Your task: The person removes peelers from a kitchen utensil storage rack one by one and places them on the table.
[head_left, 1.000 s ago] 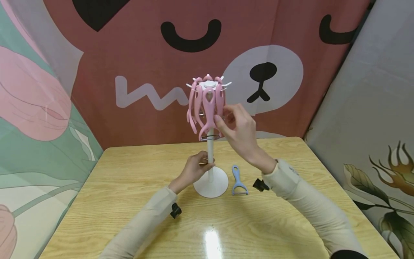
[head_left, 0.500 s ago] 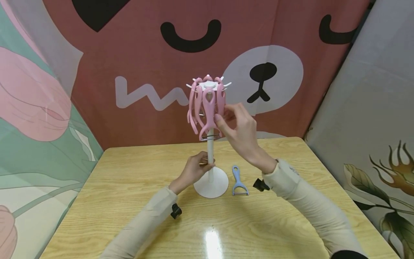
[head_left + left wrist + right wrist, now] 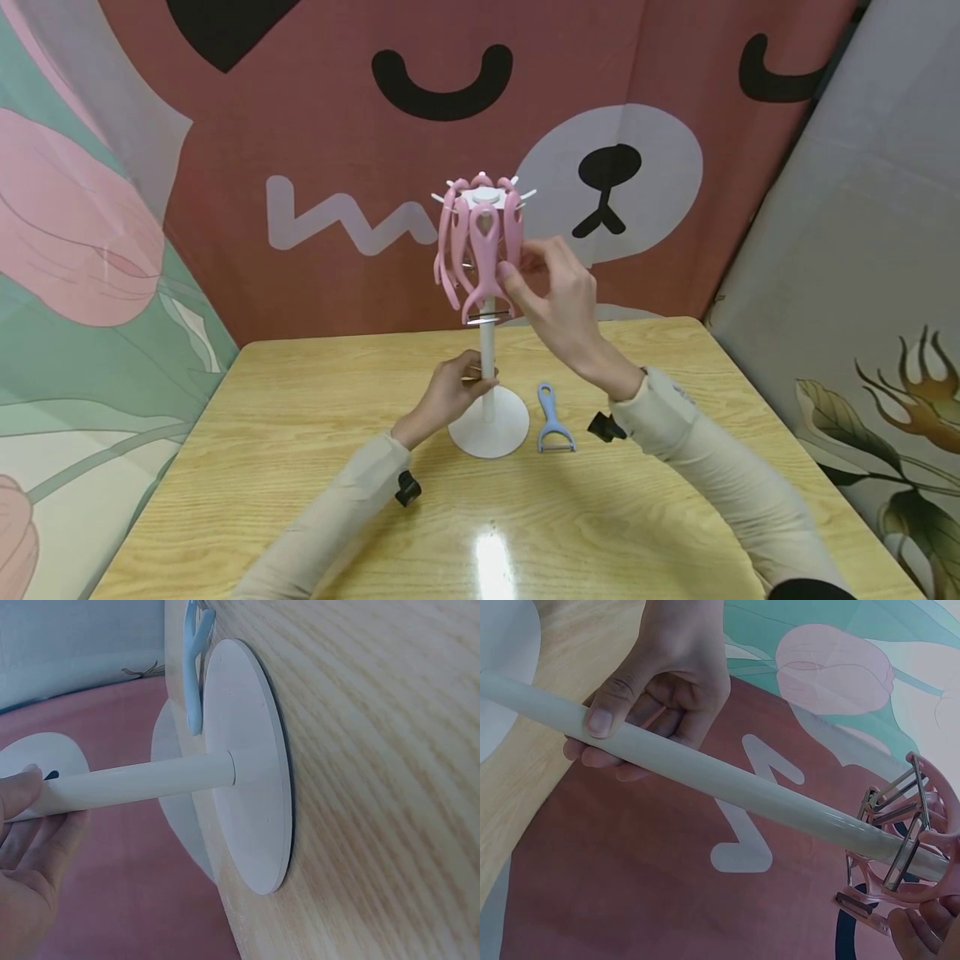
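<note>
A white stand (image 3: 487, 337) rises from a round base on the table, and several pink peelers (image 3: 484, 250) hang in a ring from the hooks at its top. My left hand (image 3: 450, 387) grips the pole low down, above the base, with the thumb in front and the fingers behind, as the right wrist view shows. Up at the ring, my right hand (image 3: 558, 304) pinches a pink peeler on the right side, its thumb close to the front peeler. In the right wrist view, fingertips (image 3: 922, 926) appear beside the lower ends of the peelers.
To the right of the stand's base (image 3: 510, 429), a light blue peeler (image 3: 551, 421) lies on the wooden table (image 3: 300, 433). A printed cloth (image 3: 322, 150) with a bear face hangs behind the table. Patterned cloths also hang at both sides.
My right hand has shifted very slightly to the right at the hanging peelers. The left hand, the stand and the blue peeler stay where they were.
</note>
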{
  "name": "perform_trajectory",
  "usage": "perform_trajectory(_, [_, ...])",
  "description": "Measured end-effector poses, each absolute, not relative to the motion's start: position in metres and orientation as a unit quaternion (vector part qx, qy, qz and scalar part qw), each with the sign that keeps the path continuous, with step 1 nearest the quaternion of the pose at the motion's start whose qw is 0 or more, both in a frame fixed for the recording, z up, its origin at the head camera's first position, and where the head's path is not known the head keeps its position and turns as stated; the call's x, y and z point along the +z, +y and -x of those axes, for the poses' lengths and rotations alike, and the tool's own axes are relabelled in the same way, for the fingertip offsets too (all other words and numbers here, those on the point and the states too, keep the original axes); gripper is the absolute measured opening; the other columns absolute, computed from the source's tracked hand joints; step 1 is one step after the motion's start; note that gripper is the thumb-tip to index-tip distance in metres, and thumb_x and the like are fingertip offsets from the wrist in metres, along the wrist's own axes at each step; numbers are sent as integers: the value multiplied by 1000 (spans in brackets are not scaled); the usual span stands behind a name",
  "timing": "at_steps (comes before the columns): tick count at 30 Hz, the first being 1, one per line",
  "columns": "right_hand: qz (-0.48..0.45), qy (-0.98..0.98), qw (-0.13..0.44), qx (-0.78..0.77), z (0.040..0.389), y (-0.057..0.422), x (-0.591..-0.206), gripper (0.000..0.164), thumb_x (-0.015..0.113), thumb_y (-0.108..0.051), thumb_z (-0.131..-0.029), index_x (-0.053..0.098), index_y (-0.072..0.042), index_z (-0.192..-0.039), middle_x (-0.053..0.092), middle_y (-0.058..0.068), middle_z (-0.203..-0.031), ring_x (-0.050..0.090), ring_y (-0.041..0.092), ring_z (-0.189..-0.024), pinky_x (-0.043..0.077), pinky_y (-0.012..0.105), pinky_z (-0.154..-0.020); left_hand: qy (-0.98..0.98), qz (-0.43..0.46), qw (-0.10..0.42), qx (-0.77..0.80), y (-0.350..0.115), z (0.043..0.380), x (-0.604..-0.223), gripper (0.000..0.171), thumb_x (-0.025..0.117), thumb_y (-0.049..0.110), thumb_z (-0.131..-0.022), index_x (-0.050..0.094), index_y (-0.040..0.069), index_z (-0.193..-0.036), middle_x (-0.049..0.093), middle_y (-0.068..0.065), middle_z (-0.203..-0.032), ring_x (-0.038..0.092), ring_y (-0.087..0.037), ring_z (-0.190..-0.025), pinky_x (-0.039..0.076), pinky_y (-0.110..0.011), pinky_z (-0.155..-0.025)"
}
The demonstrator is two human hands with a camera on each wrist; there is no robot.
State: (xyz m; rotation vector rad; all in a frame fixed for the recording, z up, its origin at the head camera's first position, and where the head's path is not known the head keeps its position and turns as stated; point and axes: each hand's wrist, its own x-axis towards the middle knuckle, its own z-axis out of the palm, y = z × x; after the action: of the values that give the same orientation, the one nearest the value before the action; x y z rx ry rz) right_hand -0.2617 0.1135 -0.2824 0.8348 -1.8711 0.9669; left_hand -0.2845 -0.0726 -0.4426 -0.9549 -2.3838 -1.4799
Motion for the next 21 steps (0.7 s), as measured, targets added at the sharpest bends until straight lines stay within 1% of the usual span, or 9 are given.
perform_trajectory(4, [-334,-748,426,384,262,114,-282,26,68,-18,-94,63,1,-111,59,11,-96,61,21,-87,50,38,-74,-803,323,93,-493,-73,285,-442,22,72,3,-90,63,0,-110,72,-12,-104,71,-26,-95,58,-27,-81])
perform_trajectory(9, [-337,-745,430,383,262,114,-281,26,70,-17,-93,63,2,-111,60,12,-96,61,22,-87,50,40,-74,-802,327,97,-491,-73,285,-442,22,72,3,-90,63,-1,-109,72,-13,-103,71,-26,-94,58,-27,-81])
perform_trajectory(14, [-338,-742,433,385,262,114,-280,25,69,-16,-94,63,1,-111,59,11,-96,61,22,-88,50,37,-75,-802,330,102,-488,-73,285,-442,21,72,3,-90,63,-1,-109,72,-13,-103,71,-26,-94,58,-27,-80])
perform_trajectory(21, [-339,-742,434,383,262,115,-280,26,65,-21,-96,63,1,-110,59,11,-95,60,22,-89,49,35,-76,-802,328,99,-490,-73,285,-443,21,72,3,-90,63,-1,-108,72,-13,-103,71,-26,-94,58,-26,-81])
